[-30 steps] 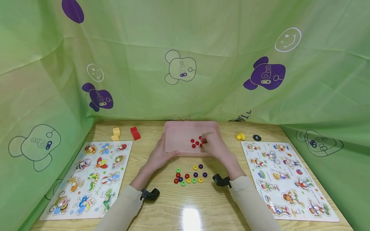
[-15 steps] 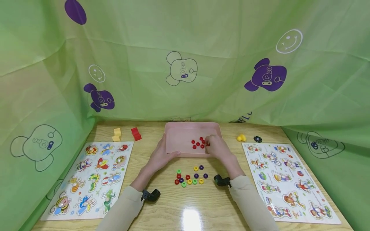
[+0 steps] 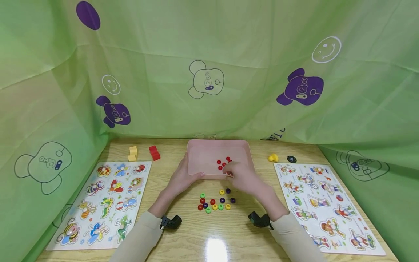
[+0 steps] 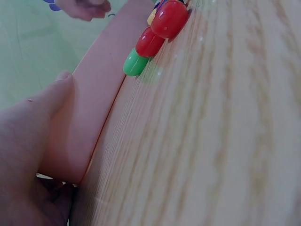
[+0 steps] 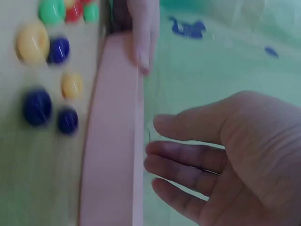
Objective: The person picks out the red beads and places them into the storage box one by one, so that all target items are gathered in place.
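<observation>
A shallow pink tray (image 3: 202, 154) stands at the back middle of the table. My left hand (image 3: 181, 178) grips its front left corner; the left wrist view shows the thumb (image 4: 60, 89) on the front wall's rim and the other fingers around the corner. Inside, towards the right, lie several red beads (image 3: 219, 162), some hidden behind my right hand (image 3: 244, 179). That hand hovers over the front rim, fingers loosely bent; in the right wrist view nothing sits between thumb and fingers. In front of the tray, several loose beads (image 3: 212, 201) in red, green, yellow and purple lie on the wood.
Picture puzzle boards flank the work area, insects on the left board (image 3: 109, 196) and children on the right board (image 3: 322, 203). Behind them lie a yellow block (image 3: 132, 153), a red block (image 3: 154, 153), a small yellow piece (image 3: 273, 157) and a black chip (image 3: 291, 159). Green cloth (image 3: 248, 109) encloses the table.
My right hand has left the tray's right part, where a red bead showed at its fingertips, and drawn back over the front rim without it. The left hand stays at the corner.
</observation>
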The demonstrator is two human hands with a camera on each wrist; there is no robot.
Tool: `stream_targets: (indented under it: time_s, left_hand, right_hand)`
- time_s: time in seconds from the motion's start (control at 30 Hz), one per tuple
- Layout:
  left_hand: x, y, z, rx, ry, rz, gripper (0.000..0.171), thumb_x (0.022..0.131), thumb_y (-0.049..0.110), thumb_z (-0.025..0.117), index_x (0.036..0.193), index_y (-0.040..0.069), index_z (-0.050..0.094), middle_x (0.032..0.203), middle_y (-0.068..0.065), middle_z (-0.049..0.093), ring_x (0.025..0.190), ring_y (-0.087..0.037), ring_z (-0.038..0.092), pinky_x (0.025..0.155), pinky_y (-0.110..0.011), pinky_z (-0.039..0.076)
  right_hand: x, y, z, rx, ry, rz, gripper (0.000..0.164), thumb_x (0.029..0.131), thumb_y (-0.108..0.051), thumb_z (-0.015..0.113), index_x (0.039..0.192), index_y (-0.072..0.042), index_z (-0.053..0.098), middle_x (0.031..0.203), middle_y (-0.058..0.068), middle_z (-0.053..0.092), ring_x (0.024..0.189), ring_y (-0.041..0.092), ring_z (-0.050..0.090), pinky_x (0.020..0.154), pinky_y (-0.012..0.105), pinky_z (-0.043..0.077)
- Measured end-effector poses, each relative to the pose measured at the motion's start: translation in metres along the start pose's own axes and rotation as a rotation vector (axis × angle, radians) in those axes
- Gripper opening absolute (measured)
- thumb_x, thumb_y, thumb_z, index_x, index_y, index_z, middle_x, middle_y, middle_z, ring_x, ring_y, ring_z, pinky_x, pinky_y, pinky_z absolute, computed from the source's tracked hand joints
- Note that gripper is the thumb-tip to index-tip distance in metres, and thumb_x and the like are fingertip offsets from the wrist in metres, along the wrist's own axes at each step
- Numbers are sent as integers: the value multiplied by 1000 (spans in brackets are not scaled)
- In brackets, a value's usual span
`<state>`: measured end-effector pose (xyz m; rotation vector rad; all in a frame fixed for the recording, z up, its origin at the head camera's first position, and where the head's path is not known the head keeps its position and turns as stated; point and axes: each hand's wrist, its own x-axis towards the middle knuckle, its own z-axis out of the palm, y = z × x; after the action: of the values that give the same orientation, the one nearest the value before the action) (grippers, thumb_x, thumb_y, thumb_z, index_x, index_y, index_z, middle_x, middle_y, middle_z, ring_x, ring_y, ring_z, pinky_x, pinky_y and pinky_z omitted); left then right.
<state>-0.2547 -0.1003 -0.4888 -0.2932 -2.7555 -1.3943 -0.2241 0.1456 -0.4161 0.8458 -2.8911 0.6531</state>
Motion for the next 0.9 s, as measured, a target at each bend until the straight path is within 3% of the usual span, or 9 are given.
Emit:
stream_targets:
  time_s: [0.23,0.37,0.53,0.77,0.9]
  left_hand:
    - [0,-1,-1,-10,3,43,107,73,53,71,147,35,-5,151,-8,26,129,-26,41,97,-55,39]
    - [0,-2,-1,-7,0,50,107,74,53,70,147,35,-6,153,-7,23,133,-25,36,99,-56,36]
    - [-1,-1,0,2,1,29,109,74,54,70,150,25,-3,155,-7,16,137,-25,30,103,-56,33]
    - [0,-1,1,-2,10,26,107,73,53,71,148,34,-4,155,-5,17,136,-23,31,103,-55,34]
    - [-1,0,0,7,11,9,108,73,54,70,150,28,-2,156,-3,15,138,-24,28,104,-55,32]
  right_hand:
    - [-17,-31,21,-20,-149,-122,10,83,-16,67,93,-18,69,88,-8,65,74,3,54,68,19,47]
    - [-20,-42,33,-49,-197,-185,7,83,-15,67,88,-20,68,83,-10,61,71,0,51,66,16,46]
    - [-21,-46,43,-88,-204,-216,8,85,-12,64,81,-20,66,73,-12,53,63,1,45,58,14,40]
    - [-20,-47,46,-110,-207,-198,10,85,-14,63,79,-20,65,71,-12,49,61,2,43,56,14,38]
    - [-16,-47,47,-117,-201,-200,11,85,-12,63,77,-20,63,71,-12,48,60,2,42,54,14,38]
